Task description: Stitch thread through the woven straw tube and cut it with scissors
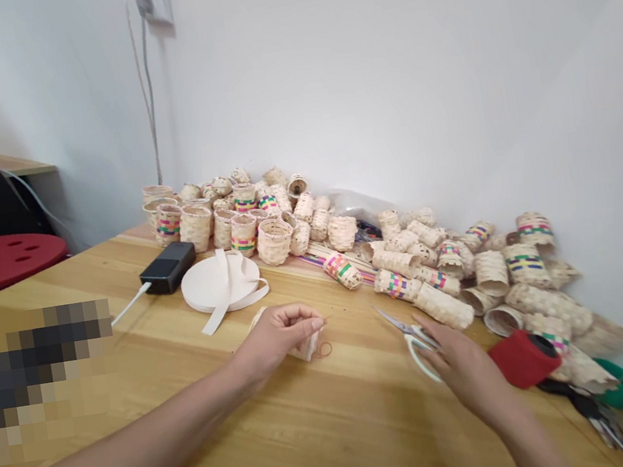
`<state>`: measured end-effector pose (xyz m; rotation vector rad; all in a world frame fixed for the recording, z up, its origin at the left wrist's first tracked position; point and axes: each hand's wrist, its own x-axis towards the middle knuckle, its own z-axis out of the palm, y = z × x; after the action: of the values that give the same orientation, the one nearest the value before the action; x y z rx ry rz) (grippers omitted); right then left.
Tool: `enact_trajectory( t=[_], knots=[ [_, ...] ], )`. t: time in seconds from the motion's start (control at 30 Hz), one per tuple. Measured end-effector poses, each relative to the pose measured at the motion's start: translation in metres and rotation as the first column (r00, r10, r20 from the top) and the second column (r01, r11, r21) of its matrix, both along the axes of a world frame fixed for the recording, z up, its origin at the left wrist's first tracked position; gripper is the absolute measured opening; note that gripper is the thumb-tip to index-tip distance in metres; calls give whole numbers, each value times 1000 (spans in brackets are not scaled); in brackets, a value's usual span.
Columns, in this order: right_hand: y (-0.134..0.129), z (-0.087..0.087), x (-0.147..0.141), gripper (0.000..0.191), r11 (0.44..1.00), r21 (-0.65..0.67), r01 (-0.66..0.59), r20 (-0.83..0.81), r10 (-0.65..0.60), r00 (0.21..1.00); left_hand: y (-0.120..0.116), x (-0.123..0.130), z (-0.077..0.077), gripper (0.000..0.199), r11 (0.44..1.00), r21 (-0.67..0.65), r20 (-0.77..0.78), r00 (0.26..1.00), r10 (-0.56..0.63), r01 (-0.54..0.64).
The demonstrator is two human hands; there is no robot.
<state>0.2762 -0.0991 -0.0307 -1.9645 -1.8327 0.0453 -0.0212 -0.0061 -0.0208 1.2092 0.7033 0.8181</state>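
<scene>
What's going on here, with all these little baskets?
A person sits at a light wooden table, working with bare hands. The left hand pinches a small pale woven piece, while the right hand holds a pair of steel scissors with white handles. Beyond them, a big heap of small pale woven baskets with coloured bands lies against the wall, near a white roll of flat tape.

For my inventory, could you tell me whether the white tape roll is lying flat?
Yes, the white tape roll lies flat, round face up, loose end trailing.
</scene>
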Motion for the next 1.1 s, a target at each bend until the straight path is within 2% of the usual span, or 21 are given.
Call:
enact_trajectory(
  t=[0.1, 0.17, 0.23, 0.3, 0.33, 0.4, 0.43, 0.5, 0.53, 0.6, 0.67, 0.8, 1.1],
  knots=[
    [6, 1, 37, 39, 986, -163, 45, 192, -13, 981, -1, 0, 0, 38, 1000, -27, 61, 998, 13, -12],
    [10, 5, 34, 36, 984, -159, 75, 245, -34, 969, -1, 0, 0, 36, 998, -53, 89, 996, 18, -13],
    [15, 11, 6, 33, 994, -93, 64, 208, -43, 977, -1, 0, -1, 35, 998, -66, 102, 995, 21, -15],
    [20, 18, -42, 31, 999, -36, -38, -124, 33, 992, -1, 0, -1, 34, 998, -61, 113, 993, 29, -22],
    [23, 21, -68, 33, 986, -64, -156, -329, 127, 936, -1, 0, -1, 34, 998, -56, 123, 992, 32, -25],
    [30, 26, -115, 41, 940, -38, -339, -686, 223, 693, -1, 0, 0, 34, 998, -47, 154, 987, 35, -28],
    [34, 27, -132, 45, 928, 12, -373, -795, 235, 559, -1, -1, 0, 34, 999, -44, 175, 984, 33, -26],
    [41, 29, -154, 50, 926, 93, -366, -898, 236, 370, 0, -2, 1, 35, 999, -36, 219, 975, 39, -32],
    [45, 29, -159, 51, 929, 123, -348, -921, 237, 309, 1, -2, 1, 36, 999, -34, 236, 970, 47, -40],
    [50, 29, -161, 48, 935, 164, -316, -930, 253, 267, 2, -2, 2, 36, 997, -38, 263, 962, 76, -69],
    [53, 28, -160, 43, 937, 192, -293, -903, 285, 321, 3, -2, 2, 35, 994, -55, 284, 952, 110, -98],
    [52, 21, -160, 29, 953, 227, -199, -805, 298, 513, 3, 0, -1, 34, 992, -73, 281, 952, 120, -103],
    [48, 7, -156, 19, 931, 355, -81, -595, 291, 749, 3, 4, -8, 36, 992, -90, 205, 973, 108, -92]
  ],
)
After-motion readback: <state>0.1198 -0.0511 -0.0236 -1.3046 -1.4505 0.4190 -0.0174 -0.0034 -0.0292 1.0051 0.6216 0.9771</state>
